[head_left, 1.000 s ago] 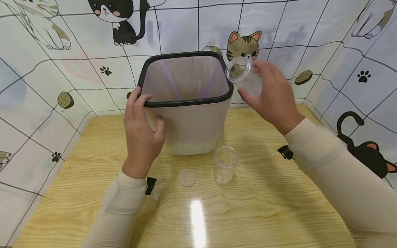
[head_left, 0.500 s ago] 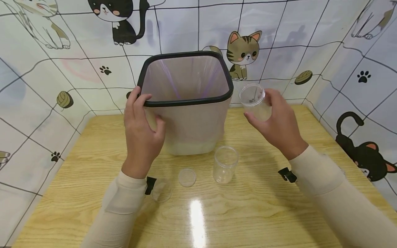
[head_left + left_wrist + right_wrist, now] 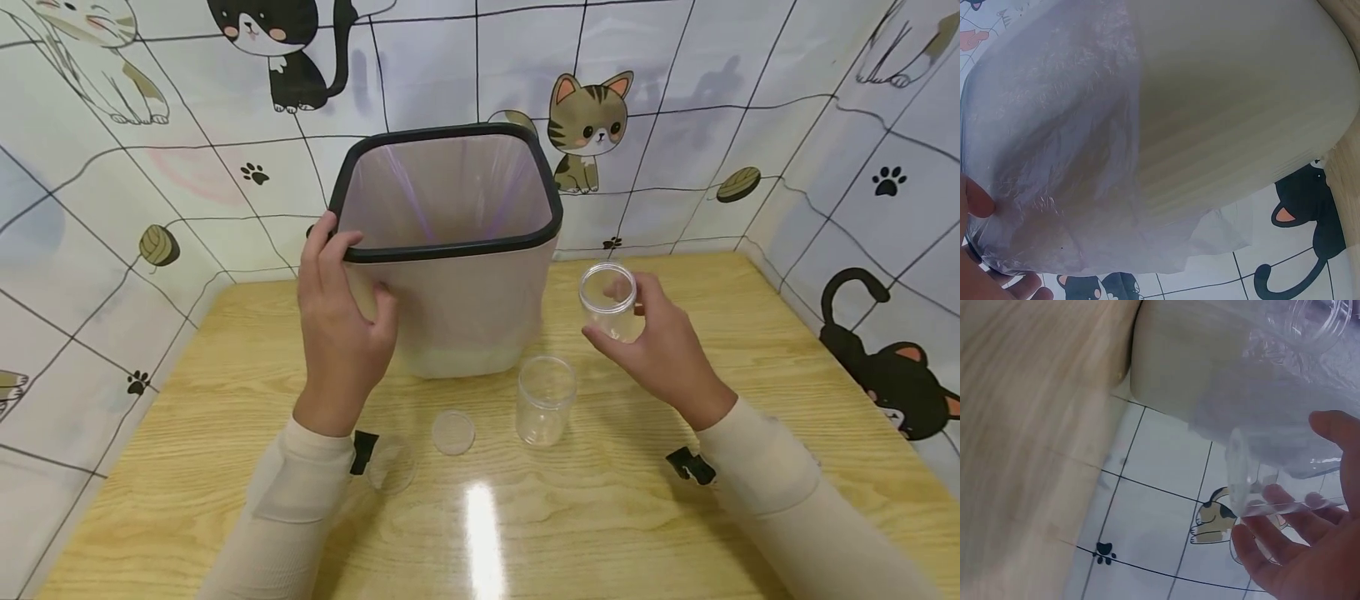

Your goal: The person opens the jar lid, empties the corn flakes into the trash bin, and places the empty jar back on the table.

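A trash bin (image 3: pixel 457 312) with a black rim and a thin plastic liner stands toward the back of the table. My left hand (image 3: pixel 341 329) grips its front left corner, fingers over the rim and thumb against the outside wall; the left wrist view has the bin's side (image 3: pixel 1222 125) filling most of it. To the right of the bin, my right hand (image 3: pixel 660 342) holds a clear open jar (image 3: pixel 609 312) between thumb and fingers, apart from the bin. The right wrist view has this jar (image 3: pixel 1285 447) with nothing visible in it. A second clear jar (image 3: pixel 545 408) stands upright on the table.
A small round clear lid (image 3: pixel 453 432) lies left of the standing jar. Another clear disc (image 3: pixel 392 467) is beside my left wrist. The wooden table (image 3: pixel 600 517) is bounded by walls (image 3: pixel 442 75) covered with a cat-print sheet.
My right hand has moved down from beside the bin's rim, and the tilted jar in it has turned more upright. The left hand has kept its grip on the bin.
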{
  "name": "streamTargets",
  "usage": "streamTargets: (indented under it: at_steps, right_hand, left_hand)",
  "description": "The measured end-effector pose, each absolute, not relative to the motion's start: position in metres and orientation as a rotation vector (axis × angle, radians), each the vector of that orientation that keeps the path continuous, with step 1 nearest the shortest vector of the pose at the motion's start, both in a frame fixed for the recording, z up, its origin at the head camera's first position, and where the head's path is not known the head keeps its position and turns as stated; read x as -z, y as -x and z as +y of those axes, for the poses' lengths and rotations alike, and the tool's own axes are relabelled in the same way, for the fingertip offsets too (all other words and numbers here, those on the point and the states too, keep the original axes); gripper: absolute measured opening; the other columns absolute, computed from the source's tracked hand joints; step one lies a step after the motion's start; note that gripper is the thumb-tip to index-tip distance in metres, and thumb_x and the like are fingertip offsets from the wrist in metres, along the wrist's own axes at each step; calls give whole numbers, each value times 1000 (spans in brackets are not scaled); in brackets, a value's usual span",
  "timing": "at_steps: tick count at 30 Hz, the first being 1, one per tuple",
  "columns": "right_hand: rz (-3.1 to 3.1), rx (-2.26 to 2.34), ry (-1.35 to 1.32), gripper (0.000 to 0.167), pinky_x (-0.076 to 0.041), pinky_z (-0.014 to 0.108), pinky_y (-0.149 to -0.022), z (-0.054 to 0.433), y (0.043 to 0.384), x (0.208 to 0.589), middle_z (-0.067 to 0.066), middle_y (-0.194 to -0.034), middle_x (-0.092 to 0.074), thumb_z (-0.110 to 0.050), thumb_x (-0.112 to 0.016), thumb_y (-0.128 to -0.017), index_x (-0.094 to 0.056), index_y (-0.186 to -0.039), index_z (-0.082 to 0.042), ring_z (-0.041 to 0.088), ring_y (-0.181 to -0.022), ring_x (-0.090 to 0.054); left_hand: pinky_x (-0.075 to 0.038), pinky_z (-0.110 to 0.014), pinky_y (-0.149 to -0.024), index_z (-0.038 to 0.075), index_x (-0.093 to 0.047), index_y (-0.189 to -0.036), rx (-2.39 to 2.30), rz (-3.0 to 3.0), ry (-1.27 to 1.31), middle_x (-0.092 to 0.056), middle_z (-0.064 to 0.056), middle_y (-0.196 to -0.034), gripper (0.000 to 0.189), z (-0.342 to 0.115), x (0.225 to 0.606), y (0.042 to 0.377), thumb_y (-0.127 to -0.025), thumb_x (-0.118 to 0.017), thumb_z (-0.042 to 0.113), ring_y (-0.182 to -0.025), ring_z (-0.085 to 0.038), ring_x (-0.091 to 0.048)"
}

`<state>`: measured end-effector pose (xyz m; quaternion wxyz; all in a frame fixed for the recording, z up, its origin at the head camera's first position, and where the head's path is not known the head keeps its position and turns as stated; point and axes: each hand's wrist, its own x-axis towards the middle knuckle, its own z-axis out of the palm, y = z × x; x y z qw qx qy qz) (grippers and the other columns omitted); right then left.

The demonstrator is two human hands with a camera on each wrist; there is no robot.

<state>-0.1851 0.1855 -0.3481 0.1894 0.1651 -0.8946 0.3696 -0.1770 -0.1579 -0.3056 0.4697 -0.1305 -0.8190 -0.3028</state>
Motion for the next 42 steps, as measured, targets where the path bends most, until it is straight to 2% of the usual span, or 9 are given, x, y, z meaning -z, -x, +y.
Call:
streamTargets:
  at_steps: [4,12,17,27,34,42]
  right_hand:
    - [-2608,-1113,-452,69,-46,49,-91,189,188,357,15,-118,-65,-25,-80,-84,-41,-136,-4,32,-106,-61]
    - [-2757,-1327,-479,68,-45,54,-104,193,197,373,15,-129,-57,-25,-82,-83,-41,-134,-5,31,-120,-57]
    - [-2814,-1341,-499,67,-48,53,-101,194,200,375,16,-130,-56,-25,-81,-84,-44,-136,-5,31,-121,-55]
    - [-2853,-1407,-520,65,-54,46,-92,196,204,385,16,-136,-55,-24,-78,-87,-43,-141,-11,36,-116,-62]
    - [-2918,-1378,-530,64,-53,50,-96,198,205,390,17,-135,-55,-28,-78,-87,-44,-139,-10,37,-117,-62]
    - [-2967,-1320,-570,64,-53,50,-96,199,208,394,18,-132,-57,-25,-79,-87,-44,-138,-7,38,-116,-62]
  left_hand:
    - [-28,-47,-118,1,-47,-134,750,-2014,315,-38,-14,-156,49,-156,306,178,-86,-51,9,-146,-25,-35]
    - [-30,-42,-119,-1,-48,-133,770,-1982,320,-40,-15,-155,50,-154,306,179,-84,-50,7,-146,-23,-36]
    - [-30,-41,-119,-2,-48,-132,767,-1961,324,-41,-16,-154,50,-155,303,179,-83,-50,6,-146,-23,-36]
    - [-30,-41,-119,-1,-49,-134,758,-1986,322,-40,-14,-155,50,-157,304,179,-85,-50,7,-146,-22,-36]
    - [-31,-41,-118,-1,-50,-134,772,-1993,313,-41,-13,-154,49,-158,305,178,-85,-50,7,-146,-22,-37]
    - [-31,-42,-119,0,-50,-137,768,-1971,347,-42,-14,-155,51,-160,306,181,-86,-50,8,-146,-23,-37]
